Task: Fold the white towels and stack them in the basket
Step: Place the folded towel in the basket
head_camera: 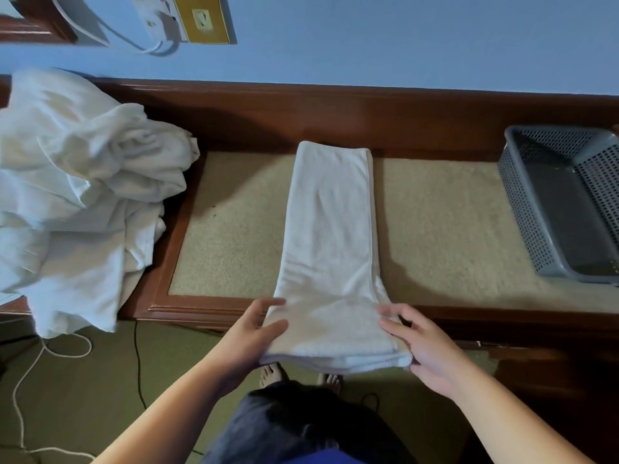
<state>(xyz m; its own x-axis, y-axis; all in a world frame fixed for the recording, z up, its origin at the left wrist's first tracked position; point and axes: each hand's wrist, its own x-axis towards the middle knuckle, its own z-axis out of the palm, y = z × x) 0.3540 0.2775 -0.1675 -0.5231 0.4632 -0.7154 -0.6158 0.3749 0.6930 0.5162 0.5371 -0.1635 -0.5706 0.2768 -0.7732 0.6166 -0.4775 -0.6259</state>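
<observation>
Left hand [258, 333] and right hand [418, 346] each pinch the long folded white terry towel's [328, 229] near end, left of the grey perforated plastic basket [522, 209].

Long folded white towel [330, 229] on the table [435, 212], near end pinched by left hand [249, 343] and right hand [425, 349].

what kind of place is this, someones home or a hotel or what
Probably a bedroom or hotel-type room, though I can't be sure. A carpet-topped wooden bench stands against a blue wall with a socket panel. A heap of white linen and a grey basket suggest laundry or housekeeping.
</observation>
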